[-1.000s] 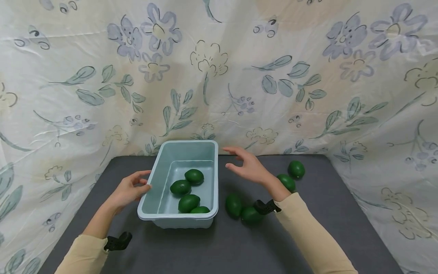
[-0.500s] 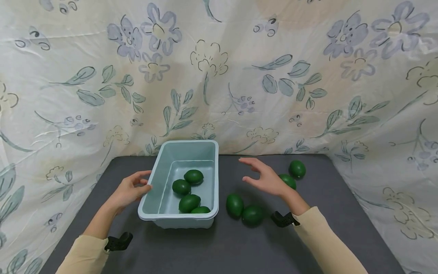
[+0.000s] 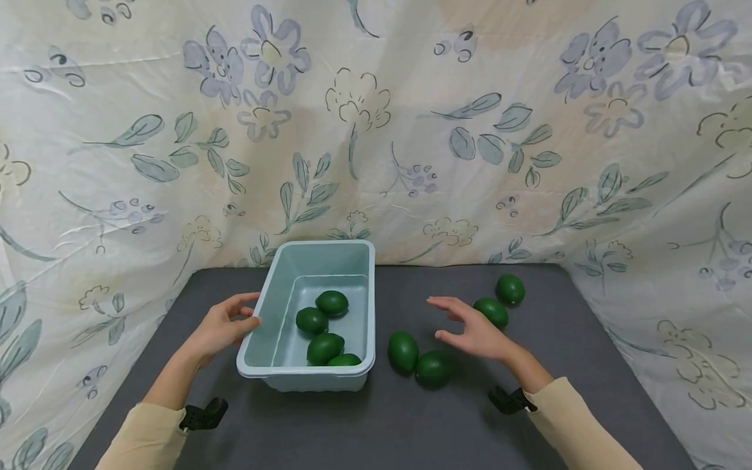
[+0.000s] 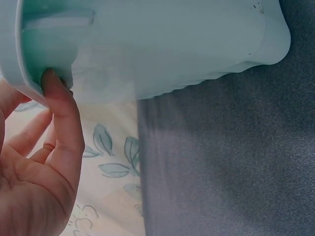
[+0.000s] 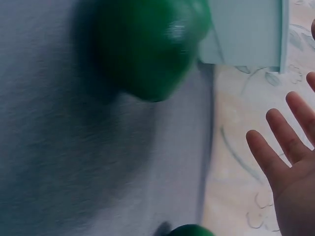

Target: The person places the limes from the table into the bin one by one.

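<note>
A pale blue plastic bin (image 3: 305, 373) stands on the dark grey table and holds several green lemon-shaped fruits (image 3: 324, 347). My left hand (image 3: 235, 316) grips the bin's left rim, and the left wrist view shows a fingertip (image 4: 51, 81) hooked under that rim (image 4: 29, 88). My right hand (image 3: 467, 324) hovers open, fingers spread, just right of two green fruits (image 3: 403, 352) (image 3: 433, 369) lying beside the bin. The right wrist view shows one of these fruits (image 5: 147, 44) next to the bin's corner (image 5: 246, 34), with my straight fingers (image 5: 285, 147) apart from it.
Two more green fruits (image 3: 492, 312) (image 3: 510, 289) lie at the back right of the table (image 3: 376, 424). A flowered cloth (image 3: 376, 130) hangs behind and drapes both sides. A black wrist mount (image 3: 510, 399) sits at my right sleeve.
My right hand has moved from beside the bin's right rim towards me and to the right, down near the two fruits by the bin. The left hand and the bin have stayed put.
</note>
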Demonstrator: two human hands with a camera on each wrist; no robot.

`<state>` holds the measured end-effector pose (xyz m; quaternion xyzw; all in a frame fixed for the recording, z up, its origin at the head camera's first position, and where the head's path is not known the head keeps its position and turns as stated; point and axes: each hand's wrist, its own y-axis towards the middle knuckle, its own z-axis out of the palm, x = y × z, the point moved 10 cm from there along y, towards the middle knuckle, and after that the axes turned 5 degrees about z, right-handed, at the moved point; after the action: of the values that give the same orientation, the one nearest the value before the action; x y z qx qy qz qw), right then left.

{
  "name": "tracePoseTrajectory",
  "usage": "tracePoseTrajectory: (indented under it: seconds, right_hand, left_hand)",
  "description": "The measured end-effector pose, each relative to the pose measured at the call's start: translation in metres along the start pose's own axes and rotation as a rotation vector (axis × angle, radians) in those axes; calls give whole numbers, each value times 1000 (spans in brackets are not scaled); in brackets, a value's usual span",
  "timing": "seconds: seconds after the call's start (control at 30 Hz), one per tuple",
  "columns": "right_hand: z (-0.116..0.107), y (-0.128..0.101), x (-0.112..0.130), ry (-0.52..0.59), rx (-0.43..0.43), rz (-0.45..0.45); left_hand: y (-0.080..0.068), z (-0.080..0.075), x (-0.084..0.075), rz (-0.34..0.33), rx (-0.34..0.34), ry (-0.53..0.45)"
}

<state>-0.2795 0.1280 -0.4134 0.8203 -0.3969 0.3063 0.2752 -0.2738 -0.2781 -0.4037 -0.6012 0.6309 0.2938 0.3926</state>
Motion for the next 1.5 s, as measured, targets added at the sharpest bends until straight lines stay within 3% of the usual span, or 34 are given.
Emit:
tracePoseTrajectory:
  seconds: [0.17,0.43,0.77,1.5]
  right_hand:
    - [11,-13,-10,8,15,-14]
    - [32,-28,-22,17,81,48]
    - [52,-38,-26,-32,115,-8]
    - [61,-42,-30,-60,121,6]
  left_hand:
    - [1,0,0,5,2,4]
    - [2,0,1,11,4,5]
    - [2,0,1,6,7,3]
    - [-1,0,-1,17,9,-12]
